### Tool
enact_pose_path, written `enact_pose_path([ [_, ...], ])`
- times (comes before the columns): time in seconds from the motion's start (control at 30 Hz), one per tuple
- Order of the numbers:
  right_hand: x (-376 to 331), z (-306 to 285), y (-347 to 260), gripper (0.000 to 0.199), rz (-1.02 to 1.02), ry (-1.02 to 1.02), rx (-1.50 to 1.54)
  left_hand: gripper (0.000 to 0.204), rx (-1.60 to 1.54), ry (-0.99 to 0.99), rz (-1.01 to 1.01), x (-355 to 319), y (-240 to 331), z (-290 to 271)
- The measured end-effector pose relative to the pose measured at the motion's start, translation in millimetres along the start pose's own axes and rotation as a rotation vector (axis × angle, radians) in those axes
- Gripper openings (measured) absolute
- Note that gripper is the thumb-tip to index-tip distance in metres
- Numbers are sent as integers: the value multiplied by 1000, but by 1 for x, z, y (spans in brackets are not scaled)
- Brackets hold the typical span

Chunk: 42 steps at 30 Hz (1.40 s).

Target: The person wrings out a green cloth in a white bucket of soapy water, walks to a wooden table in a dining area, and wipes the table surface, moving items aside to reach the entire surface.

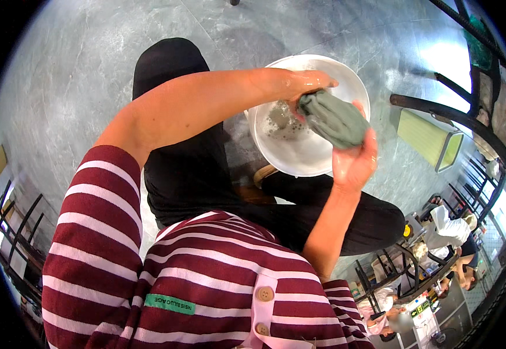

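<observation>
A wet, bunched grey-green cloth [335, 120] is stretched between my two hands above a white basin [273, 152]. My left hand [308, 84] reaches in from the left and is closed on the cloth's upper left end, its thumb pointing right. At the cloth's lower right end, my right hand [356, 160] grips it from below, palm turned up. Both hands look wet. Inside the basin, foamy water [283, 121] with bubbles shows to the left of the cloth; the cloth and hands hide part of the basin's inside.
The basin stands on a grey floor [84, 75] just beyond my black-trousered legs [189, 174]. To the right are a light green bin [428, 138] and dark metal frame bars [439, 107]. Other people [465, 262] and chairs are at the lower right.
</observation>
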State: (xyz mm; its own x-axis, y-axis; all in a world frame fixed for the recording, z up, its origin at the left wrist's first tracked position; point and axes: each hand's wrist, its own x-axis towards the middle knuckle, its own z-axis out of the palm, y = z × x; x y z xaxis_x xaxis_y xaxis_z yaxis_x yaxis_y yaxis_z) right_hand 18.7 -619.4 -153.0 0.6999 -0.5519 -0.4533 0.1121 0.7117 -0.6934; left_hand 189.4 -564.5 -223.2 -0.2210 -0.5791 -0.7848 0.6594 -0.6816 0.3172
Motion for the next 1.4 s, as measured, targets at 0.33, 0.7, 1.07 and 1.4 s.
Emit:
enact_pose_path([
  [0.33, 38, 39, 89, 31, -740, 238, -1417, 33, -321, 10, 145, 23, -17, -6],
  [0.7, 91, -69, 81, 23, -614, 178, -1365, 38, 957, 379, 692, 74, -28, -5],
  [1.07, 112, -127, 149, 43, -211, -24, -2288, 47, 1130, 508, 692, 15, -11, 4],
  [1.4, 101, -62, 108, 39, 520, -90, -2118, 47, 1150, 264, 598, 39, -7, -14],
])
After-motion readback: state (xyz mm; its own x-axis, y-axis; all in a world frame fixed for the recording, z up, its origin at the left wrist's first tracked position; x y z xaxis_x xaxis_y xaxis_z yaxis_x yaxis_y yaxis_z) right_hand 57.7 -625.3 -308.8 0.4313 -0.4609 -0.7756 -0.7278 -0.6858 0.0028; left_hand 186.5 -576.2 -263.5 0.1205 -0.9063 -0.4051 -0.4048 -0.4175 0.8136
